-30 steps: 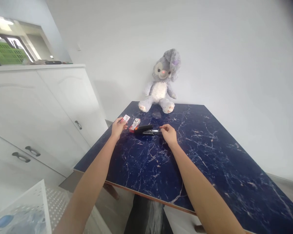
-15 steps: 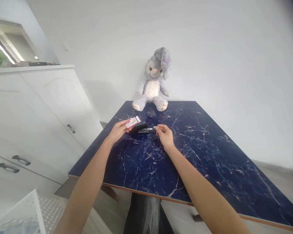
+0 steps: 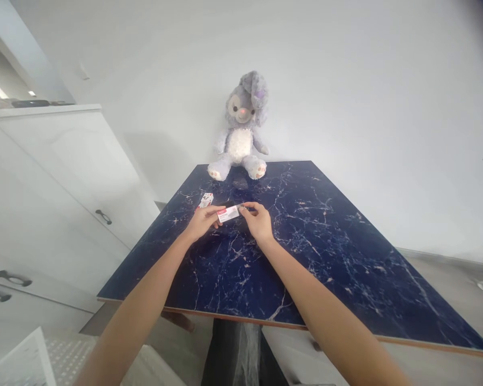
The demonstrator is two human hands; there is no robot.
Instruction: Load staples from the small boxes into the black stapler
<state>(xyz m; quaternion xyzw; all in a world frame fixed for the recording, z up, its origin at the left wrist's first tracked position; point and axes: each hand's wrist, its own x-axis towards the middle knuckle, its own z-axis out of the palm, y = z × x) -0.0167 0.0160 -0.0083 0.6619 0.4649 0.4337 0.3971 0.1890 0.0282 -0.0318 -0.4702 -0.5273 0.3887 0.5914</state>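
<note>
A small red-and-white staple box (image 3: 227, 214) is gripped at its left end by my left hand (image 3: 203, 222), printed side up. At the other end, my right hand (image 3: 258, 221) pinches with thumb and forefinger; anything small between those fingertips is too hard to make out. Behind the box lies a black stapler (image 3: 227, 203), mostly covered by the box and my hands. Just beyond my left fingers shows a second red-and-white box (image 3: 205, 200), its lower part hidden by the hand.
A grey plush toy (image 3: 240, 128) sits at the back of the dark blue marbled table (image 3: 326, 257), against a white wall. White cabinets (image 3: 56, 198) stand on the left. A white perforated basket (image 3: 36, 354) is at the lower left.
The right hand has moved left from the stapler's metal rail to the box's end. A box now lies flat between both hands, covering most of the stapler. The view has shifted slightly right.
</note>
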